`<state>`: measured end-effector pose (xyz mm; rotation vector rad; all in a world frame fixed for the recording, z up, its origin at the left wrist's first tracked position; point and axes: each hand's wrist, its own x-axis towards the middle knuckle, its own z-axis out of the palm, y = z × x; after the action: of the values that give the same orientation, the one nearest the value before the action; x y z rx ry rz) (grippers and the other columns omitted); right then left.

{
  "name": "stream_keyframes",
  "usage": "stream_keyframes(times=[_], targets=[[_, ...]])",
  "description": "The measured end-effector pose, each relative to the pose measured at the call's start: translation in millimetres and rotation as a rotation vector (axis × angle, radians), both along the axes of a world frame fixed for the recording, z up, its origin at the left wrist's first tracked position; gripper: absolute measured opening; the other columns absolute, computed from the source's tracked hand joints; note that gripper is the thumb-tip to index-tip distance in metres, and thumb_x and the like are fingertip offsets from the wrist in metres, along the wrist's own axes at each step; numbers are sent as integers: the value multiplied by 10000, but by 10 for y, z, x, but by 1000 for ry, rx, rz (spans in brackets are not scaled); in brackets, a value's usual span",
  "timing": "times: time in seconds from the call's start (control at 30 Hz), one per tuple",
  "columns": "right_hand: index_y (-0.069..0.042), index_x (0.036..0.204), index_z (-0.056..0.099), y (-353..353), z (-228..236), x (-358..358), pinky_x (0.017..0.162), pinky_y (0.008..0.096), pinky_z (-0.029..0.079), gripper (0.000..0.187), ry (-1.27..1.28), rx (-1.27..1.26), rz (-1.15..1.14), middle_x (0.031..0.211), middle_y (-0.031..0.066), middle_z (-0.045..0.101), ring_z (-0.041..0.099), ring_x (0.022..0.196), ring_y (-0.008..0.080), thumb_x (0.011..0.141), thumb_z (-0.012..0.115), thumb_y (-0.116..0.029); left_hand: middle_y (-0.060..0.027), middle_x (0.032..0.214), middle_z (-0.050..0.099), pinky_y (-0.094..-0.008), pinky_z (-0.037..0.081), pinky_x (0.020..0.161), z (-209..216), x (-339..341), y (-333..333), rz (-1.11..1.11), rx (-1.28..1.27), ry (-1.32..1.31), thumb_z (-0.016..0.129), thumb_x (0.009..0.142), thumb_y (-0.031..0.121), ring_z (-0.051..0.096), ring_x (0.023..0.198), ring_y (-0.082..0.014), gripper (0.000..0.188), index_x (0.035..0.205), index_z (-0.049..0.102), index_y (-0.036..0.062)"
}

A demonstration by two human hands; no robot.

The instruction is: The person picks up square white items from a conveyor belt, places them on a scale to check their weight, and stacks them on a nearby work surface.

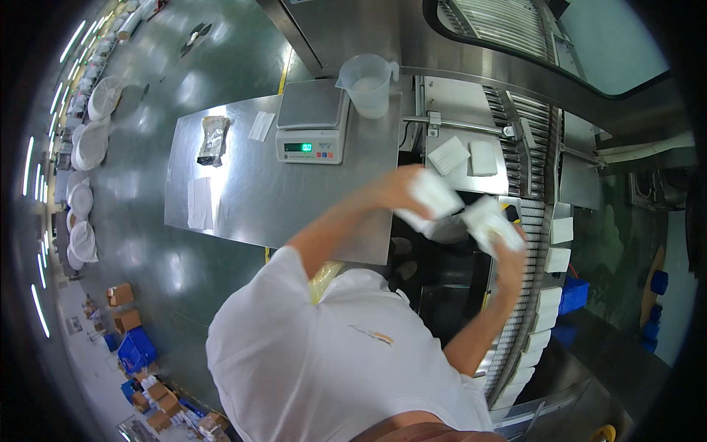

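My left hand (403,193) is closed round a white rectangular pack (436,193), smeared a little by motion. Held in my right hand (511,250) is a second white pack (484,221), tilted and also blurred. The two packs are close together above a dark gap between the steel table and the conveyor. Just beyond them, two more white packs (448,155) lie side by side on a steel plate (455,103). What is inside the packs cannot be made out.
Left stands a steel table (250,199) with a digital scale (309,129), a translucent measuring jug (368,85), a shiny dark packet (213,140) and flat white sheets (199,202). A roller conveyor (524,280) runs along my right, with a row of white packs (543,313) beside it.
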<state>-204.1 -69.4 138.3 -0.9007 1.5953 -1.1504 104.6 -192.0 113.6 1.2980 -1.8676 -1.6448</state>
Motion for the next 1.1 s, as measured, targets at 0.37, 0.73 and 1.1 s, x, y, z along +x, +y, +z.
stream_keyframes(times=[0.37,0.73,1.1], targets=[[36,1174,574,-661,-1038,2615,879,442,501,667,689,-282,525,1106,220,598,586,1074,365,746,817,-413,-265,1251,598,-410,504,986,-616,2810,700,457,-46,-558,998,527,331,605,1167,-358,1154,1404,384,-98],[36,1143,653,960,-1184,-1327,989,464,448,532,689,413,-666,1182,303,597,566,1138,420,889,658,-432,-123,994,686,-327,551,818,726,43,-51,-16,-309,-238,784,845,122,693,909,-187,397,1192,629,3],[148,1020,649,1412,-1786,-1681,909,495,498,790,722,636,-831,1025,353,644,619,1042,465,724,792,-570,-254,1272,585,-472,471,995,-983,-4352,-784,-462,-733,-687,912,579,520,580,1144,-426,1005,1229,528,-144]])
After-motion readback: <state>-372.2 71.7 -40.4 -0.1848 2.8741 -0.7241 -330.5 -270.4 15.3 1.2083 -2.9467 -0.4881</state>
